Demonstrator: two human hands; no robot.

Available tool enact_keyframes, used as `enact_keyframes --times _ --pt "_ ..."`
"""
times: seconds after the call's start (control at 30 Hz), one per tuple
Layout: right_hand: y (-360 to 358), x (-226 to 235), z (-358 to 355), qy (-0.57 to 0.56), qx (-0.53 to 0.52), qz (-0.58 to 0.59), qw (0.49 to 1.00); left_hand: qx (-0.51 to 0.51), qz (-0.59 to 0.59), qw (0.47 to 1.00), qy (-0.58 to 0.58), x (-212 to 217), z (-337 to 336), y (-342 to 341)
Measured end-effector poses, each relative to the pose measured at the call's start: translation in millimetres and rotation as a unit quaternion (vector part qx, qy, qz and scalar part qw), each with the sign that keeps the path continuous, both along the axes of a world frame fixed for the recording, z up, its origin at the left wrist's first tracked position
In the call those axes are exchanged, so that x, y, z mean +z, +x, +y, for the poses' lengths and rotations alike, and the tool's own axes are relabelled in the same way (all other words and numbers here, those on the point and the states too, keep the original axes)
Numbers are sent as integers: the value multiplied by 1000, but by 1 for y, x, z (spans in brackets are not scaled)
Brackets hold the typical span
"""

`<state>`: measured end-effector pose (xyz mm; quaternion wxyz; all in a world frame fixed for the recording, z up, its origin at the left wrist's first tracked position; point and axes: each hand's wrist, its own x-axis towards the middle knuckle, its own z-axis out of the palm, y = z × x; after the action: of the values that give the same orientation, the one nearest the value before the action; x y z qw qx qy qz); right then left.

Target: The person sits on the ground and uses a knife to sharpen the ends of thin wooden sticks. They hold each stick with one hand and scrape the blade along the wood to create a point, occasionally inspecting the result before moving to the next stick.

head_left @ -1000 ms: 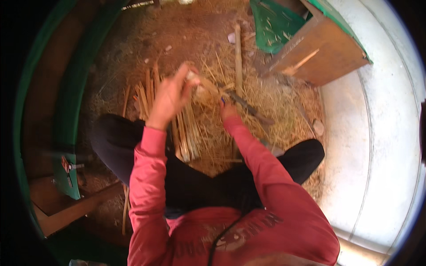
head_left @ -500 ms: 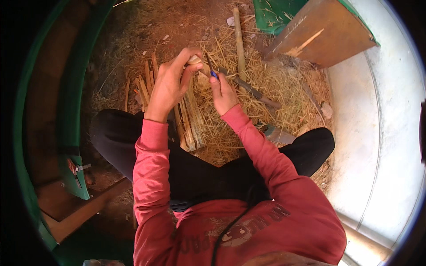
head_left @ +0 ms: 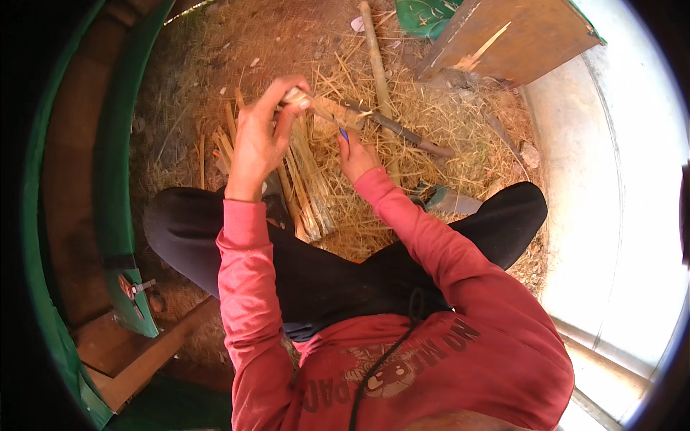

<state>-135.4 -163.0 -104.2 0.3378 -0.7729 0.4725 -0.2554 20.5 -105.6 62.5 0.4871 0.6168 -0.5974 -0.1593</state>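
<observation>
**Hands at work above a straw-strewn floor: left hand (head_left: pixel 260 140) on a pale wooden piece (head_left: pixel 295 95), right hand (head_left: pixel 359 156) on a blue-handled tool (head_left: pixel 343 133)**

The person sits on the floor with legs folded, as seen from where I stand, both forearms in red sleeves (head_left: pixel 248 251) reaching forward between the knees of black trousers (head_left: pixel 194 226). The left hand is raised and curled round one end of the wooden piece, thumb and fingers pressed on it from opposite sides. The piece slants away toward the right hand, above the straw (head_left: pixel 438 108). The right hand, lower and nearer the middle, is closed on the tool, its blue part showing beside the thumb. The tool's far end lies beside the wooden piece; whether the two touch, I cannot tell.

Below the hands, a bundle of split sticks (head_left: pixel 310 190) lies lengthwise on the floor, between the left forearm and the right. Beyond the right hand, a dark rod (head_left: pixel 413 136) lies aslant in the straw, near a long pale pole (head_left: pixel 375 57) that extends toward the far side. A grey, flat object (head_left: pixel 458 202) lies just beside the right knee.

Around the worker: at the far right, a brown board (head_left: pixel 514 43), with a green sheet (head_left: pixel 424 18) beside it; along the right, a white wall (head_left: pixel 604 179); at the left, a green strip bearing a metal bolt (head_left: pixel 144 286), near a brown beam (head_left: pixel 154 352).
</observation>
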Motion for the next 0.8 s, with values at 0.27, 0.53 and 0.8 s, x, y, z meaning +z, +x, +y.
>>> enact_keyframes --times 0.27,0.53,0.8 --pt "-3 11 8 15 7 14 1000 -13 -21 1000 -17 1 6 -5" --pt "15 20 9 86 -16 33 996 3 -43 999 -25 0 5 -4" --pt "14 12 7 19 -24 -87 996 -23 -30 999 -39 2 2 -9"
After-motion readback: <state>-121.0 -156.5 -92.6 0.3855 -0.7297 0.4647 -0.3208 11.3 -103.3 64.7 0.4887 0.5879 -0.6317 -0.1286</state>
